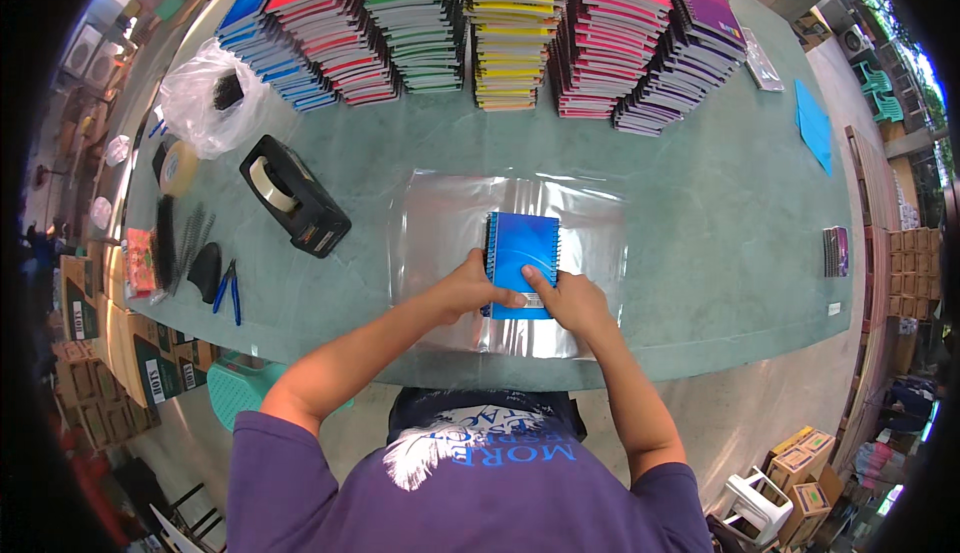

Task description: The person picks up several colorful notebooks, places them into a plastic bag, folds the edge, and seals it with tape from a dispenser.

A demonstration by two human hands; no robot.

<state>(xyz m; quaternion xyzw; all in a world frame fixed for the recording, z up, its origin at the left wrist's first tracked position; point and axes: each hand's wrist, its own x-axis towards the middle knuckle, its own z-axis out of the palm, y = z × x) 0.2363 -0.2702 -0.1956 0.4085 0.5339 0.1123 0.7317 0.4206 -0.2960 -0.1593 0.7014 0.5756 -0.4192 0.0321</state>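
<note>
Both hands, left hand (470, 288) and right hand (568, 298), are pinching the blue spiral-bound notebook (522, 253) closed-fingered; clear plastic sheet (440, 223) beneath wants smoothing outward, judged.

notebook (522, 263) lower edge under hands

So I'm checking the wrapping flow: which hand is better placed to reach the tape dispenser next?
Probably the left hand. The tape dispenser sits on the table's left side, nearer that hand, while the right hand is beyond the blue notebook and would have to cross over.
</note>
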